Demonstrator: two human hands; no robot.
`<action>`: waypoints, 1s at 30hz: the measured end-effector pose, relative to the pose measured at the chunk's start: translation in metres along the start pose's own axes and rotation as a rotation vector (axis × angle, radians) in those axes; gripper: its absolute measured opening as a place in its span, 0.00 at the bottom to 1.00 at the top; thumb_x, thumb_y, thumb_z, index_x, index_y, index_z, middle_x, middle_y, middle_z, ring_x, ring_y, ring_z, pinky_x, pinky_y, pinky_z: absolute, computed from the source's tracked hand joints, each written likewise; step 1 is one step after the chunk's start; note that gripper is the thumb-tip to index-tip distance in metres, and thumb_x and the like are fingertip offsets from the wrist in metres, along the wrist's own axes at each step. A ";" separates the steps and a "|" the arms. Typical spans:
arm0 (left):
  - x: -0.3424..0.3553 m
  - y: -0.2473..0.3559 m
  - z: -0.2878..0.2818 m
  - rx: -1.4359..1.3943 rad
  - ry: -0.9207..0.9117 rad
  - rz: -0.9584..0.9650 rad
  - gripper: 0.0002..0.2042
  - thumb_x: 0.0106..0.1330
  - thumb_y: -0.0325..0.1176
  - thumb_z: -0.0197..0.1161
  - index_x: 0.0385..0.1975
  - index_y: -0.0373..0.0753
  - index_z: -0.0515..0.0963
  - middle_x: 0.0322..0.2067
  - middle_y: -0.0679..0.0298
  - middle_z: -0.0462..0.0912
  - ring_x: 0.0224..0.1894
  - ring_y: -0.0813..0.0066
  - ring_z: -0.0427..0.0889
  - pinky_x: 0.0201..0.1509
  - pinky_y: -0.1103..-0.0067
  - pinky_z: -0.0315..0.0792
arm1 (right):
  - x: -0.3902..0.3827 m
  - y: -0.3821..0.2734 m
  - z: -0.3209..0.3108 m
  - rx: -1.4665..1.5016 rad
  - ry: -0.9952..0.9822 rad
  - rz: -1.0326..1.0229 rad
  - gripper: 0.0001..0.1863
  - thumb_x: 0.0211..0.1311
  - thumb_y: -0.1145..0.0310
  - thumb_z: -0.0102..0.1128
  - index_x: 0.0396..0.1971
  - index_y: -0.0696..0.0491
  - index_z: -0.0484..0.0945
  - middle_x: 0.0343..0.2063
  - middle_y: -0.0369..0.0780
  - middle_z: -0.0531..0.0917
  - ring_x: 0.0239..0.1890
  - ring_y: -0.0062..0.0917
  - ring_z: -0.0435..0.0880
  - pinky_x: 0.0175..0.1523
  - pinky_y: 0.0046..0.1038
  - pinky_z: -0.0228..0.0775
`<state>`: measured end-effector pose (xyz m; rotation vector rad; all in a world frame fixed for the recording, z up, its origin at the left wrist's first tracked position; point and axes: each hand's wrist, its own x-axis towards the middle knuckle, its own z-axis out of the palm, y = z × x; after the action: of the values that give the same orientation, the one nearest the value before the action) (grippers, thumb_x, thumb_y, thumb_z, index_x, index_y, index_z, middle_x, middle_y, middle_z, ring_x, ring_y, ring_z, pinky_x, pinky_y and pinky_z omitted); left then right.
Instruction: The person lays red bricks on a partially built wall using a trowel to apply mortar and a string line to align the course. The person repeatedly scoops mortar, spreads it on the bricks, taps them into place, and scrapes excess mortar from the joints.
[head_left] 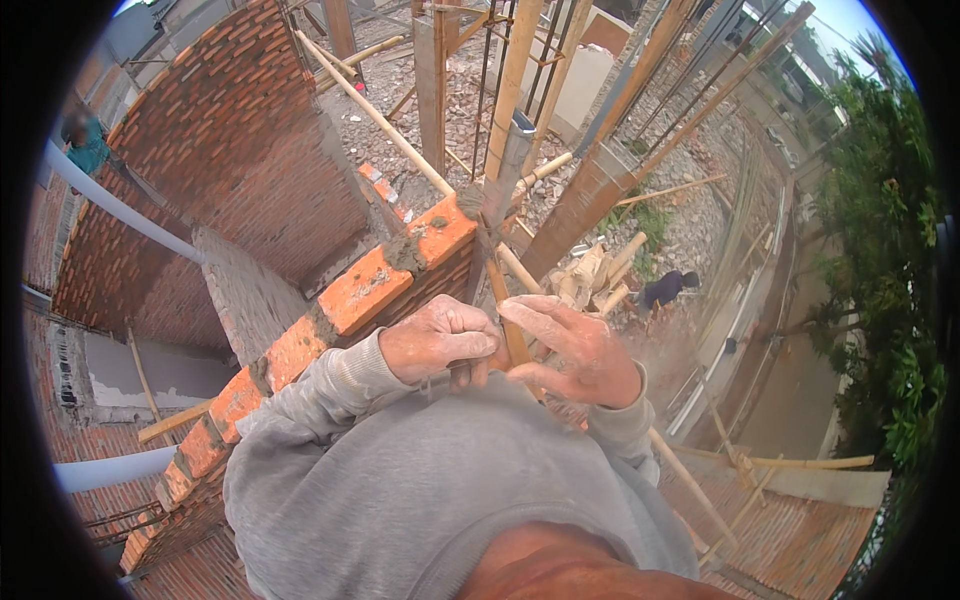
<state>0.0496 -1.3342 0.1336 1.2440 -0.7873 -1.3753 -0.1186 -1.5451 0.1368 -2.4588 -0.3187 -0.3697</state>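
My left hand [440,340] is held in front of my chest, its fingers curled in. Whether anything is inside it is hidden. Close beside it, my right hand [575,350] has its fingers stretched out and its thumb apart, with nothing seen in it. Pale dust coats both hands. Just beyond my left hand runs the top course of an orange brick wall [365,292], with grey mortar [405,252] in its joints. A wooden pole [498,285] rises at the wall's end and passes behind the gap between my hands.
Timber-boxed columns [580,215] and bamboo poles [385,120] stand ahead over rubble [390,80]. Below right, a person in dark clothing [670,288] is near broken wood. Another person in teal [85,150] is at far left. Trees [885,250] line the right.
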 end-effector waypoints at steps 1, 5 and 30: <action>-0.004 0.003 -0.003 -0.012 0.005 0.018 0.13 0.77 0.35 0.60 0.41 0.30 0.86 0.23 0.62 0.85 0.23 0.80 0.81 0.26 0.82 0.75 | 0.007 -0.002 -0.003 -0.040 0.045 -0.050 0.41 0.53 0.56 0.83 0.63 0.64 0.79 0.51 0.52 0.87 0.41 0.23 0.89 0.41 0.26 0.82; -0.031 0.022 -0.038 -0.212 0.173 0.125 0.14 0.76 0.36 0.61 0.44 0.28 0.85 0.19 0.65 0.81 0.17 0.80 0.74 0.22 0.82 0.66 | 0.012 -0.003 -0.029 -0.020 0.240 0.049 0.31 0.55 0.66 0.80 0.59 0.60 0.82 0.50 0.49 0.88 0.33 0.25 0.89 0.38 0.27 0.82; 0.189 0.076 -0.120 -0.201 0.402 0.227 0.09 0.72 0.36 0.60 0.40 0.40 0.83 0.34 0.60 0.86 0.33 0.69 0.85 0.39 0.69 0.81 | 0.177 0.151 -0.045 0.240 0.059 0.458 0.20 0.66 0.57 0.68 0.46 0.59 0.91 0.29 0.39 0.89 0.32 0.22 0.85 0.40 0.30 0.76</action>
<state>0.2065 -1.5106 0.1297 1.1810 -0.4787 -0.9533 0.0850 -1.6655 0.1482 -2.1945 0.2153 -0.1923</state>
